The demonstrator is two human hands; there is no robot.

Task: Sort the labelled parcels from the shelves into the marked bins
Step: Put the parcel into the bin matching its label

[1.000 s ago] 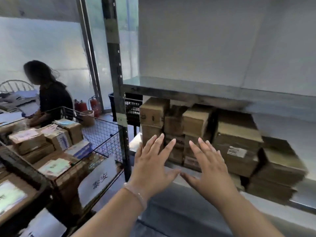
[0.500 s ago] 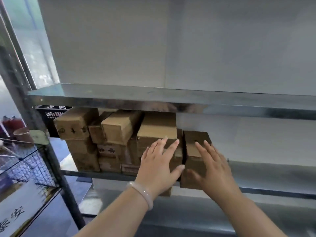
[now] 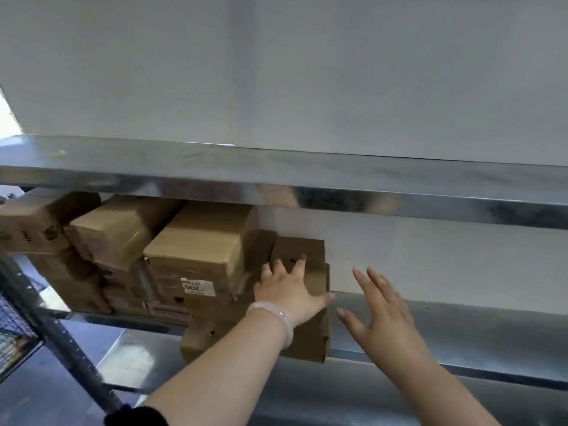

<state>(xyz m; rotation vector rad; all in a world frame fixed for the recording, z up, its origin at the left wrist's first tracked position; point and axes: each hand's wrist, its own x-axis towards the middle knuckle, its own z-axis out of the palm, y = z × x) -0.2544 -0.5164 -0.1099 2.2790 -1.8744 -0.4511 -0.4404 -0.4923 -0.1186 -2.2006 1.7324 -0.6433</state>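
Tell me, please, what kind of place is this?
Probably a parcel warehouse or sorting room: metal shelving, stacked brown cardboard parcels, one bearing a printed label, and a wire cage at left.

Stacked boxes [image 3: 196, 247] pack the left of the shelf [image 3: 430, 327], right up to the lip of the upper shelf [image 3: 307, 179], and the end box [image 3: 307, 342] juts past the front edge. Right of it the shelf lies bare back to the wall [image 3: 430, 256], so there's open room there. Low left, a steel post [image 3: 61, 342] and a wire cage [image 3: 15, 333] crowd in.

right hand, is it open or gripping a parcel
Open: the right hand hovers beside the rightmost parcel, fingers spread, holding nothing.
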